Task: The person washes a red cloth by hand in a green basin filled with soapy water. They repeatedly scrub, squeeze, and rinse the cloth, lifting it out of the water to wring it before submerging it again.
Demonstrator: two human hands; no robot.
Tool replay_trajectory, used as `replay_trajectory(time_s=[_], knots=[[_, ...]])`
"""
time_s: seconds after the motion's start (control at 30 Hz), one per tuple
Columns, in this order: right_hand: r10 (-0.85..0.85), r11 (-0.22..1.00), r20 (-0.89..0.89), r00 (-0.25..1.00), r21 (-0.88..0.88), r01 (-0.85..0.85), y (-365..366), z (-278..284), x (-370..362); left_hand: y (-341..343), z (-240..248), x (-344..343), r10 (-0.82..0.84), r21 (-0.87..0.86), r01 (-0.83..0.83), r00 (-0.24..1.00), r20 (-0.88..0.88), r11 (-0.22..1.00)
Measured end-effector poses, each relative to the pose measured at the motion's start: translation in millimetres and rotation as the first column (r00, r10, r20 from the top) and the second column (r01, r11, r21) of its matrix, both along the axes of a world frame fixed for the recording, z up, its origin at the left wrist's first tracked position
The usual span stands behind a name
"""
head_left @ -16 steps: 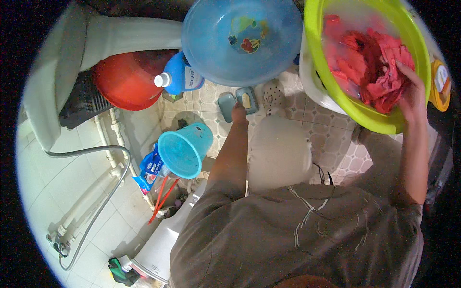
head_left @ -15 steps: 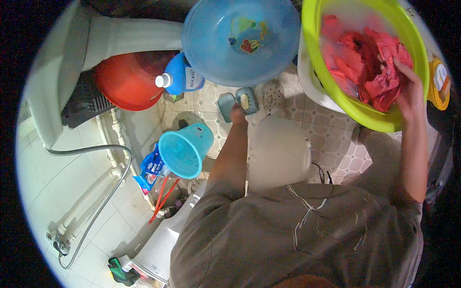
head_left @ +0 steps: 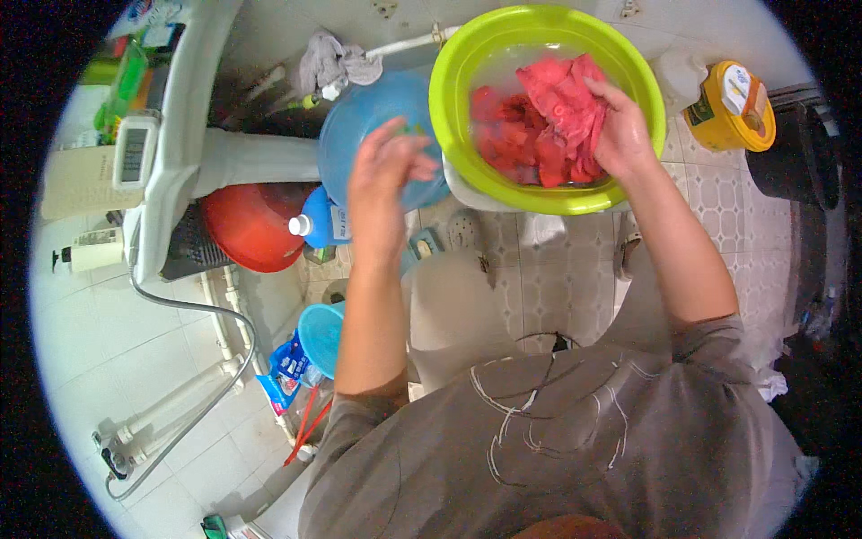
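My right hand (head_left: 621, 133) grips a bunch of wet pink-red cloth (head_left: 564, 103), apparently a garment, lifted at the right side of a lime-green basin (head_left: 642, 76). More red cloth lies below it in cloudy water. My left hand (head_left: 388, 166) is raised over the edge of a translucent blue basin (head_left: 346, 121), left of the green one. Its fingers are apart and smeared by motion, with nothing seen in them. On the floor below, partly hidden by my left forearm, a soap dish (head_left: 429, 235) holds a pale bar of soap (head_left: 424, 248).
A blue bottle with a white cap (head_left: 316, 223) and a red basin (head_left: 256, 229) stand left, under the sink (head_left: 193, 99). A light-blue bucket (head_left: 314, 337) is by my left elbow. At right are a yellow tub (head_left: 732, 108) and a dark bin (head_left: 795, 157).
My left hand has risen from the soap dish on the floor to beside the green basin. My right hand has lifted the red cloth higher. The view has shifted, showing more of the sink and wall.
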State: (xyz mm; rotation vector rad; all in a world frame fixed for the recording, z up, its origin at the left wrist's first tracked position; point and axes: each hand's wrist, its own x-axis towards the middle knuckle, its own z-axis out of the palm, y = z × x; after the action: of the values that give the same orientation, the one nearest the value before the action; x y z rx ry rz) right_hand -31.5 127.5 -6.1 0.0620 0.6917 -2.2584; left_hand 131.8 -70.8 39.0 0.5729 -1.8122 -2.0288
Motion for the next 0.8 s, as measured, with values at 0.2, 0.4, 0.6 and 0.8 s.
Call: replay_trajectory(time_s=[0.2,0.4,0.6,0.8], knots=[[-0.078,0.994,-0.182,0.98,0.066,0.091,6,11,6,63,-16,-84,-0.333,0.111,0.321,0.936,0.115,0.94],[0.101,0.646,-0.836,0.54,0.467,0.603,17,-17,-9,86,-41,-104,-0.174,0.335,0.209,0.976,-0.131,0.919],[0.206,0.674,-0.816,0.54,0.518,0.526,18,-7,-1,89,-41,-114,-0.278,0.4,0.322,0.946,-0.166,0.858],[-0.094,0.685,-0.613,0.784,0.532,0.498,19,-27,-26,75,-60,-122,-0.088,0.524,0.252,0.944,-0.317,0.814]])
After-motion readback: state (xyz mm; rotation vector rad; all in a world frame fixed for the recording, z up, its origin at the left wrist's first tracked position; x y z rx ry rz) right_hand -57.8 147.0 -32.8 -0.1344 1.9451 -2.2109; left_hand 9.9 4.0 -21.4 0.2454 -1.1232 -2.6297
